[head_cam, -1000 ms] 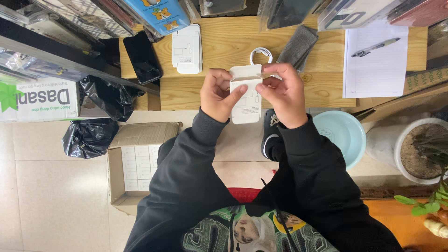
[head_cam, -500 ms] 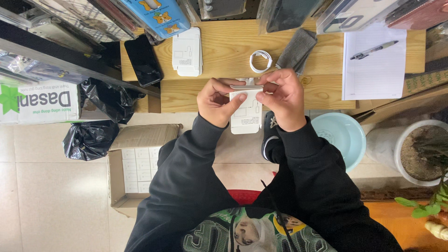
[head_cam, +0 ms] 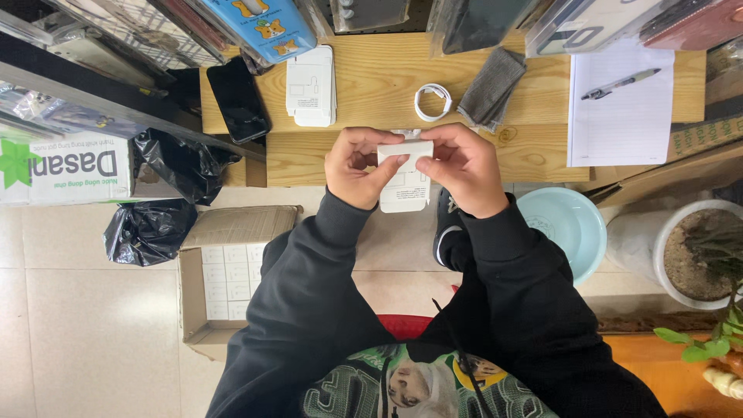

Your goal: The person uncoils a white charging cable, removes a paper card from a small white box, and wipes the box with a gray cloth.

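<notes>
Both of my hands hold a small white box [head_cam: 405, 179] just off the near edge of the wooden table [head_cam: 371, 93]. My left hand [head_cam: 357, 166] grips its left end, thumb pressed on the top. My right hand [head_cam: 464, 169] pinches the right end from above. The box's lower part hangs toward me between the hands. A coiled white cable [head_cam: 433, 102] lies on the table just beyond my hands, next to a grey cloth [head_cam: 492, 87]. A second white box [head_cam: 311, 85] and a black phone [head_cam: 238, 99] lie further left.
A sheet of paper with a pen [head_cam: 621, 101] lies at the table's right. On the floor are an open cardboard box [head_cam: 224, 271], two black bags [head_cam: 147, 228], a pale blue bowl [head_cam: 569, 224] and a potted plant [head_cam: 696, 248]. Packaged goods line the far edge.
My hands and the white box have drawn back toward me, off the coiled cable and past the table's near edge. The fingers have shifted on the box's top end.
</notes>
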